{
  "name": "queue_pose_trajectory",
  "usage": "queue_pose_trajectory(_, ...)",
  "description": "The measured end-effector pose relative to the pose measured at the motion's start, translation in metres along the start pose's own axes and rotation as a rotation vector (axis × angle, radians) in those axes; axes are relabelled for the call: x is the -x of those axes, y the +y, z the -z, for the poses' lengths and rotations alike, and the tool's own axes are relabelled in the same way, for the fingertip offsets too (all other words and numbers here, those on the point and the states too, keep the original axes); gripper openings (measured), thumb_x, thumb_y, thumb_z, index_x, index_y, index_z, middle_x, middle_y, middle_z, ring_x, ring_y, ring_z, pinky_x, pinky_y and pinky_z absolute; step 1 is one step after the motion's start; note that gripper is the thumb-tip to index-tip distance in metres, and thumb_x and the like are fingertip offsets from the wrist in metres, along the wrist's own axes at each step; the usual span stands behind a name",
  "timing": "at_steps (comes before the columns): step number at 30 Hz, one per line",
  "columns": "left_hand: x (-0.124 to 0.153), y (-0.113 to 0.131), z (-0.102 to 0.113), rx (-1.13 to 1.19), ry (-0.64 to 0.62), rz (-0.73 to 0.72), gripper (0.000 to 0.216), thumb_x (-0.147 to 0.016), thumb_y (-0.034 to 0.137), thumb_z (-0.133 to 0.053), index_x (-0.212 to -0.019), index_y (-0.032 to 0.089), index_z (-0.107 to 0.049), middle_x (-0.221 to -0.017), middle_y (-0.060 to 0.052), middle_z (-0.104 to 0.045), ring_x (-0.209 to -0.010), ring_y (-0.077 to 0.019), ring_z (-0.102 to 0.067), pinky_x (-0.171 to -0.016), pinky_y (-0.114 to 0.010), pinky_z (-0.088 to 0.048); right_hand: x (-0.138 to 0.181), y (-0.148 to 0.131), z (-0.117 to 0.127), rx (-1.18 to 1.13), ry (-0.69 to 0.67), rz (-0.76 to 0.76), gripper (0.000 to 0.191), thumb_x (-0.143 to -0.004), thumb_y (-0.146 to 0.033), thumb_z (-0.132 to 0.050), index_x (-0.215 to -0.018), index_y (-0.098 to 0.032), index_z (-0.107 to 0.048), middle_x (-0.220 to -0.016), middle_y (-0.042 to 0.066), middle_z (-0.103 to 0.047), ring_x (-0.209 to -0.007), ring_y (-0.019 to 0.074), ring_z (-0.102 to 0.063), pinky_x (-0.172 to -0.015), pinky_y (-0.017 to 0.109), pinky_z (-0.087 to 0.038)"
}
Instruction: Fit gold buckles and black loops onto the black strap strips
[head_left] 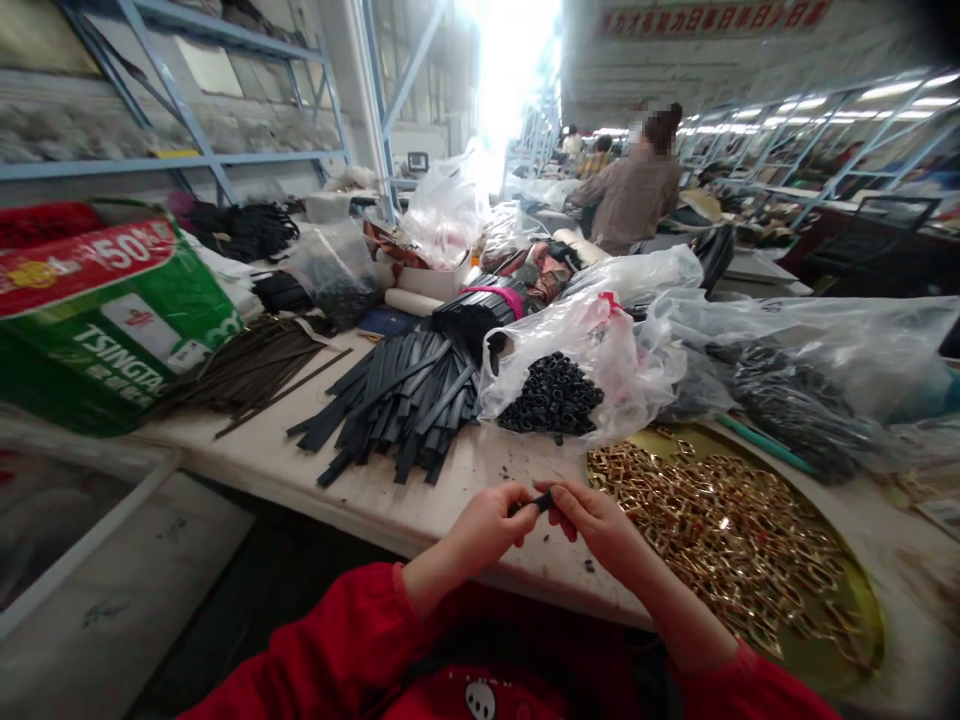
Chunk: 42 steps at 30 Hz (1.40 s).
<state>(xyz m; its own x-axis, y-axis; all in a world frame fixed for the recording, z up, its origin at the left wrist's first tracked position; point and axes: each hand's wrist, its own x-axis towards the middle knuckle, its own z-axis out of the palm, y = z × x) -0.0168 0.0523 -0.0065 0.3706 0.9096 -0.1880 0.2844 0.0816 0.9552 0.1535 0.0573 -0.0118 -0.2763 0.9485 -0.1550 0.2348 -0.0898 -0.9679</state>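
Observation:
Both of my hands meet over the front edge of the table, closed on one short black strap point(534, 502). My left hand point(491, 525) pinches one end between thumb and fingers, and my right hand point(589, 515) pinches the other end. Whether a metal piece sits between my fingers is too small to make out. Just beyond lies a fanned bundle of flat black straps point(397, 400). Small black loops point(555, 395) fill an open clear plastic bag point(630, 370). Gold metal buckles point(727, 530) are heaped on a round gold tray point(870, 610) beside my right forearm.
A green and red carton point(112, 330) stands at the left, with thin dark strips point(247, 365) beside it. Clear bags of dark pieces point(795, 390) lie at the right. Black scraps dot the table point(480, 465). A co-worker point(637, 190) is farther back.

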Motion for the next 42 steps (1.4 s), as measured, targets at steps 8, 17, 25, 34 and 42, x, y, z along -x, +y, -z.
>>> queue_pose_trajectory(8,0.011,0.01,-0.008,-0.027,0.036,-0.095,0.017,-0.078,0.023,-0.043,-0.085,0.015,-0.056,-0.062,0.002,-0.054,-0.055,-0.0093,-0.047,-0.053,-0.02,-0.036,0.01,0.013,-0.016,-0.098,0.156,0.043,0.036,-0.076,-0.053,-0.052,-0.082,-0.018,-0.059,-0.049,-0.004,-0.046,-0.044,0.0101,-0.039,-0.043,0.024,-0.031)
queue_pose_trajectory(17,0.009,0.006,-0.005,0.088,0.017,-0.013,0.022,-0.078,0.022,-0.044,-0.098,0.016,-0.04,-0.063,0.003,-0.055,-0.048,-0.0081,-0.046,-0.046,-0.019,-0.037,0.026,-0.001,-0.025,-0.331,0.209,0.06,0.043,-0.08,-0.057,-0.043,-0.079,-0.017,-0.058,-0.06,0.001,-0.054,-0.054,0.0123,-0.047,-0.052,0.026,-0.038)
queue_pose_trajectory(25,0.011,0.003,-0.003,-0.202,0.107,-0.027,0.02,-0.074,0.035,-0.055,-0.082,0.018,-0.048,-0.063,0.002,-0.058,-0.056,-0.0118,-0.052,-0.052,-0.021,-0.035,0.031,0.005,-0.029,-0.608,-0.041,-0.225,0.036,-0.067,-0.047,-0.066,-0.086,-0.019,-0.055,-0.068,-0.004,-0.051,-0.055,0.0078,-0.043,-0.052,0.021,-0.036)
queue_pose_trajectory(34,0.016,0.005,-0.008,-0.199,0.057,-0.014,0.018,-0.073,0.034,-0.056,-0.078,0.016,-0.056,-0.073,-0.002,-0.062,-0.067,-0.0147,-0.055,-0.06,-0.024,-0.04,0.033,0.018,-0.028,-0.504,0.072,-0.117,0.032,-0.07,-0.042,-0.064,-0.065,-0.018,-0.044,-0.06,-0.004,-0.048,-0.057,0.0095,-0.045,-0.057,0.023,-0.037)
queue_pose_trajectory(42,0.023,0.019,-0.011,0.238,-0.13,0.171,0.017,-0.072,0.023,-0.056,-0.085,0.013,-0.055,-0.072,0.0,-0.063,-0.058,-0.0081,-0.054,-0.058,-0.021,-0.043,0.036,0.016,-0.025,-0.09,0.397,0.029,0.027,-0.071,-0.036,-0.058,-0.091,-0.021,-0.046,-0.061,-0.006,-0.046,-0.05,0.0096,-0.044,-0.05,0.023,-0.035)
